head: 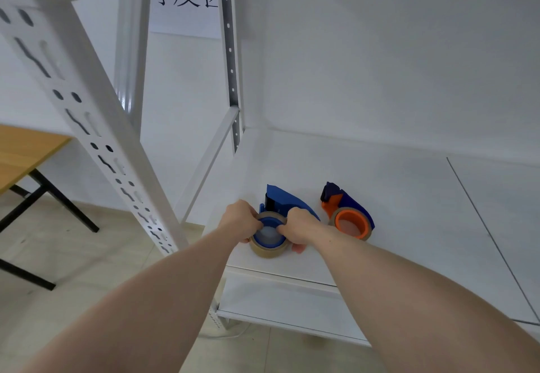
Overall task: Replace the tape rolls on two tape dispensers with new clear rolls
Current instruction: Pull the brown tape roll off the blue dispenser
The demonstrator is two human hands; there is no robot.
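A blue tape dispenser [285, 201] lies near the front left corner of the white shelf [409, 197]. A tan tape roll [267, 250] sits round its blue hub. My left hand [241, 220] grips the roll's left side with the thumb curled over the rim. My right hand [301, 226] grips the roll's right side, thumb on the inner edge and fingers under it. To the right lies a second blue dispenser [355, 204] with an orange hub [350, 223] and a thin tan roll around it. No clear roll is in view.
A perforated white upright [96, 127] of the rack slants across the left. Another upright [232, 60] stands at the shelf's back left corner. A lower shelf [277, 296] shows below. A wooden table [26, 153] with black legs stands at far left.
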